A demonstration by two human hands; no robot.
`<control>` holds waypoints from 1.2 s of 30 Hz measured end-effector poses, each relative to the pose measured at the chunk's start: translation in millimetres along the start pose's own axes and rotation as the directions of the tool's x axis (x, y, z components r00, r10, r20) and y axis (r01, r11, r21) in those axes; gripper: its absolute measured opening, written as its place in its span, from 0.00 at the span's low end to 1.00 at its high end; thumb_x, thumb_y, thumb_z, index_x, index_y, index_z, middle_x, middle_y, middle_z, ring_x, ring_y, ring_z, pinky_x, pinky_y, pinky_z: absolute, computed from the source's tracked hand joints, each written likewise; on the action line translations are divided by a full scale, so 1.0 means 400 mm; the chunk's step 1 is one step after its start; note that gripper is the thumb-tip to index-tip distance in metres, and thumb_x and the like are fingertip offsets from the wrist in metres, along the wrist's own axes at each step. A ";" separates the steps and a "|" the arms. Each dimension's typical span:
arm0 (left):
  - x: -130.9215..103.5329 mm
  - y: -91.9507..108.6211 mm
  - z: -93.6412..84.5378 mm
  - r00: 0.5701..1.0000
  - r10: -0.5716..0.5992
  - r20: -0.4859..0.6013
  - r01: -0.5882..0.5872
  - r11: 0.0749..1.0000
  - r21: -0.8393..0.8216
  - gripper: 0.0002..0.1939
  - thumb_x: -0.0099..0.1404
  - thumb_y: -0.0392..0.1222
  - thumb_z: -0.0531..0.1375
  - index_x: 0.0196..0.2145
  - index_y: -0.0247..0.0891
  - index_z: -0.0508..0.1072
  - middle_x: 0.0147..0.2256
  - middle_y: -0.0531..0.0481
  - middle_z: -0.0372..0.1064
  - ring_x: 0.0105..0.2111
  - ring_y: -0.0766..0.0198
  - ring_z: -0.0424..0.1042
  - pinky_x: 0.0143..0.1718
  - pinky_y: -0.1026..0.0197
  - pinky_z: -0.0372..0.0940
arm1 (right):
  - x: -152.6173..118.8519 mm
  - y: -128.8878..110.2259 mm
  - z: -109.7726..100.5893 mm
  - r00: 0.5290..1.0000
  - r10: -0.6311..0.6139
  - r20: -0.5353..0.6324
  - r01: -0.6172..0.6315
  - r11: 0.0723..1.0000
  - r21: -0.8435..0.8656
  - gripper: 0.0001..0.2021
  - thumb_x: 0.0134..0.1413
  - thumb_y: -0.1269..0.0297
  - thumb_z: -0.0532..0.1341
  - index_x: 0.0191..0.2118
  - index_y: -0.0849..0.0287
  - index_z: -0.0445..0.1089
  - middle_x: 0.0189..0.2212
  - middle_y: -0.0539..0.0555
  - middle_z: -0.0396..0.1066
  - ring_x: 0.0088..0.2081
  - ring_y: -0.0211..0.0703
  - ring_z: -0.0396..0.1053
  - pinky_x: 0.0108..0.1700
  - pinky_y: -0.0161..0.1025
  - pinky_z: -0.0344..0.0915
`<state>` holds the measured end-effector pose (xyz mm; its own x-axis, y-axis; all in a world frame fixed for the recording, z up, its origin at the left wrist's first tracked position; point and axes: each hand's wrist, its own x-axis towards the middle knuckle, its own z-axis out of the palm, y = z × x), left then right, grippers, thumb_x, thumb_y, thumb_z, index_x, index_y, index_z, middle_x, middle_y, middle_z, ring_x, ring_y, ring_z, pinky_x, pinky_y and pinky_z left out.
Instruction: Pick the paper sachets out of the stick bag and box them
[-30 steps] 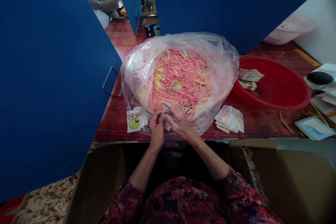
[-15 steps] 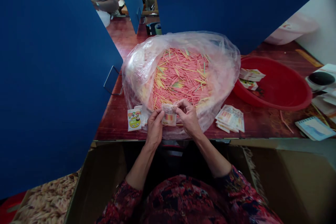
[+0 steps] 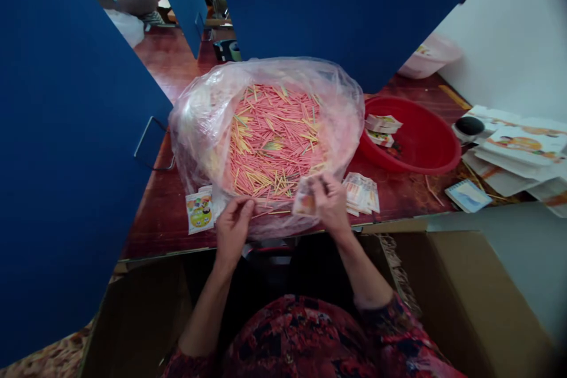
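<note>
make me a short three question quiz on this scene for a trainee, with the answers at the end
1. Multiple choice: what colour are most of the thin sticks inside the plastic bag?
a) blue
b) pink
c) black

2. True or false: the right hand holds a printed packet.

3. Fill in the blank: from the wearer's view, the red basin stands to the ____ of the plastic bag.

Key
1. b, pink; a smaller share are yellow, with a few green ones.
2. True; the packet is pinched in the fingers in front of the open bag.
3. right
</note>
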<state>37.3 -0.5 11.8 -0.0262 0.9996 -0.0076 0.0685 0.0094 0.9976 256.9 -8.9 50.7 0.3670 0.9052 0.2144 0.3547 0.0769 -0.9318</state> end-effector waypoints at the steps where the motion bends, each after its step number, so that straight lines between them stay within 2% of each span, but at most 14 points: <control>1: 0.004 -0.007 -0.034 0.993 0.025 -0.111 -0.017 0.997 0.070 0.13 0.65 0.51 0.62 0.38 0.38 0.76 0.31 0.51 0.73 0.31 0.64 0.71 0.37 0.62 0.67 | 0.012 0.016 -0.046 0.997 -0.017 -0.081 0.009 0.996 -0.094 0.10 0.61 0.58 0.57 0.31 0.56 0.69 0.25 0.49 0.69 0.27 0.40 0.65 0.32 0.37 0.61; 4: 0.022 -0.041 -0.147 0.913 0.135 -0.385 0.017 0.931 0.366 0.15 0.64 0.53 0.61 0.40 0.39 0.75 0.36 0.49 0.72 0.34 0.61 0.70 0.40 0.58 0.68 | 0.056 0.100 -0.167 0.950 -0.053 -0.306 -0.069 0.925 -0.373 0.09 0.60 0.60 0.55 0.34 0.57 0.68 0.28 0.52 0.70 0.29 0.42 0.65 0.34 0.40 0.60; 5: 0.029 -0.055 -0.180 0.895 0.174 -0.410 0.053 0.873 0.486 0.16 0.64 0.53 0.60 0.41 0.39 0.75 0.38 0.47 0.71 0.36 0.59 0.70 0.43 0.56 0.67 | 0.069 0.135 -0.194 0.939 -0.045 -0.341 -0.122 0.885 -0.450 0.09 0.60 0.60 0.55 0.34 0.57 0.68 0.29 0.53 0.71 0.29 0.44 0.65 0.35 0.41 0.60; 7: 0.043 -0.080 -0.231 0.899 0.201 -0.389 0.126 0.732 0.669 0.18 0.62 0.54 0.61 0.42 0.38 0.75 0.38 0.45 0.70 0.41 0.53 0.70 0.48 0.51 0.66 | 0.085 0.201 -0.225 0.929 -0.013 -0.370 -0.224 0.776 -0.590 0.09 0.60 0.60 0.54 0.35 0.58 0.68 0.31 0.56 0.70 0.32 0.46 0.66 0.38 0.44 0.61; 10: 0.064 -0.113 -0.258 0.934 0.108 -0.340 0.194 0.646 0.739 0.19 0.59 0.53 0.62 0.42 0.38 0.74 0.35 0.45 0.71 0.41 0.50 0.70 0.49 0.48 0.66 | 0.084 0.261 -0.234 0.923 0.018 -0.383 -0.314 0.607 -0.730 0.10 0.61 0.62 0.54 0.38 0.61 0.70 0.37 0.63 0.70 0.39 0.52 0.67 0.44 0.50 0.61; 14: 0.081 -0.137 -0.255 0.917 -0.027 -0.397 0.305 0.688 0.658 0.18 0.56 0.51 0.64 0.41 0.38 0.74 0.32 0.48 0.72 0.35 0.54 0.72 0.43 0.52 0.67 | 0.064 0.246 -0.219 0.889 -0.148 -0.433 -0.299 0.528 -0.795 0.15 0.61 0.59 0.57 0.47 0.62 0.71 0.47 0.68 0.67 0.50 0.62 0.64 0.49 0.57 0.59; 16: 0.085 -0.137 -0.255 0.910 -0.035 -0.413 0.324 0.681 0.657 0.19 0.55 0.51 0.65 0.41 0.37 0.74 0.32 0.48 0.72 0.36 0.54 0.72 0.42 0.53 0.67 | 0.056 0.209 -0.187 0.908 -0.226 -0.354 -0.176 0.559 -0.810 0.14 0.61 0.60 0.57 0.47 0.62 0.72 0.47 0.66 0.67 0.51 0.61 0.63 0.50 0.56 0.58; 19: 0.088 -0.129 -0.257 0.914 0.034 -0.405 0.300 0.617 0.728 0.23 0.54 0.52 0.67 0.44 0.36 0.74 0.37 0.43 0.73 0.44 0.49 0.71 0.47 0.50 0.66 | 0.046 0.148 -0.080 0.968 -0.252 -0.014 0.156 0.638 -0.754 0.12 0.64 0.62 0.55 0.45 0.60 0.72 0.44 0.62 0.68 0.47 0.54 0.64 0.50 0.50 0.59; 21: 0.089 -0.121 -0.256 0.910 0.055 -0.412 0.305 0.585 0.752 0.25 0.54 0.53 0.67 0.46 0.35 0.74 0.40 0.40 0.74 0.48 0.46 0.70 0.50 0.47 0.65 | 0.042 0.115 0.020 0.947 -0.209 0.245 0.322 0.655 -0.684 0.12 0.65 0.61 0.56 0.46 0.59 0.73 0.43 0.61 0.68 0.46 0.52 0.64 0.50 0.47 0.58; 23: 0.089 -0.115 -0.254 0.902 0.027 -0.430 0.333 0.588 0.737 0.26 0.55 0.54 0.66 0.47 0.34 0.74 0.41 0.38 0.75 0.47 0.45 0.72 0.49 0.47 0.65 | 0.044 0.092 0.121 0.918 -0.141 0.372 0.372 0.635 -0.677 0.14 0.65 0.59 0.57 0.49 0.60 0.72 0.45 0.62 0.69 0.48 0.54 0.63 0.51 0.47 0.57; 25: 0.090 -0.112 -0.254 0.892 -0.035 -0.450 0.373 0.619 0.691 0.26 0.55 0.55 0.67 0.46 0.35 0.75 0.40 0.39 0.76 0.42 0.47 0.74 0.46 0.49 0.66 | 0.052 0.080 0.202 0.914 -0.067 0.401 0.364 0.576 -0.732 0.16 0.64 0.58 0.58 0.51 0.64 0.71 0.48 0.66 0.68 0.49 0.57 0.63 0.50 0.49 0.56; 28: 0.092 -0.118 -0.261 0.863 -0.099 -0.495 0.420 0.685 0.595 0.24 0.53 0.54 0.68 0.43 0.36 0.75 0.37 0.43 0.77 0.36 0.52 0.75 0.39 0.54 0.67 | 0.066 0.077 0.271 0.913 -0.005 0.408 0.354 0.504 -0.787 0.15 0.65 0.63 0.56 0.50 0.68 0.69 0.48 0.70 0.67 0.49 0.58 0.62 0.48 0.50 0.55; 33: 0.092 -0.153 -0.281 0.865 -0.060 -0.498 0.317 0.835 0.450 0.17 0.57 0.54 0.63 0.34 0.36 0.75 0.30 0.49 0.73 0.31 0.59 0.72 0.34 0.59 0.66 | 0.070 0.091 0.293 0.900 -0.025 0.434 0.396 0.459 -0.795 0.13 0.67 0.71 0.49 0.49 0.67 0.68 0.47 0.69 0.68 0.48 0.58 0.63 0.46 0.49 0.54; 36: 0.083 -0.152 -0.283 0.854 -0.076 -0.515 0.262 0.918 0.299 0.16 0.57 0.52 0.62 0.35 0.36 0.74 0.30 0.51 0.73 0.30 0.61 0.72 0.34 0.60 0.68 | 0.065 0.102 0.290 0.880 -0.042 0.474 0.442 0.437 -0.783 0.15 0.68 0.72 0.46 0.49 0.67 0.68 0.46 0.69 0.68 0.48 0.58 0.63 0.46 0.50 0.55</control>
<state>-80.5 29.1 -41.4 -0.5409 0.8397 -0.0473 0.3542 0.2784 0.8928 181.0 66.4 -15.8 -0.0993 0.9911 0.0889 0.9908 0.1067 -0.0827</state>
